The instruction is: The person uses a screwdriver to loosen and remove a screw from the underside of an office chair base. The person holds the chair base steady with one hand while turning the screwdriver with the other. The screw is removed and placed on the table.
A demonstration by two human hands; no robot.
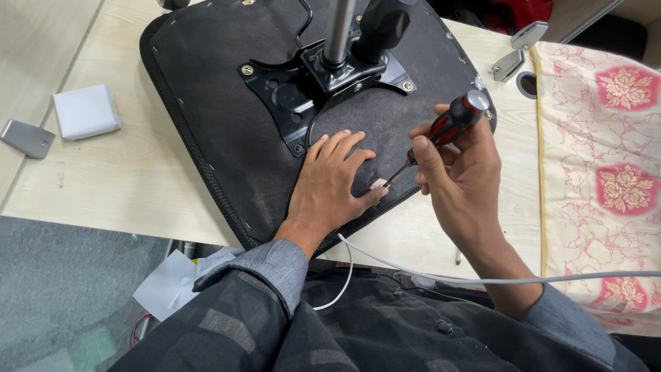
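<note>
An upside-down black chair seat point(220, 89) lies on a pale wooden table point(117, 172). A black metal mounting plate point(303, 86) with brass screws is fixed to its middle, and a chrome column point(337, 31) rises from it. My left hand point(330, 182) lies flat on the seat fabric, fingers spread, near the front edge. My right hand point(458, 172) grips a red and black screwdriver point(447, 127), tilted, with its tip down at a small pale tag point(379, 184) on the seat beside my left thumb.
A white box point(86, 110) and a grey metal piece point(27, 138) sit at the table's left. Two grey metal brackets point(520, 45) lie at the upper right beside a round cable hole point(528, 84). A cream cloth with red flowers point(606, 165) covers the right side. A white cable point(427, 272) crosses my lap.
</note>
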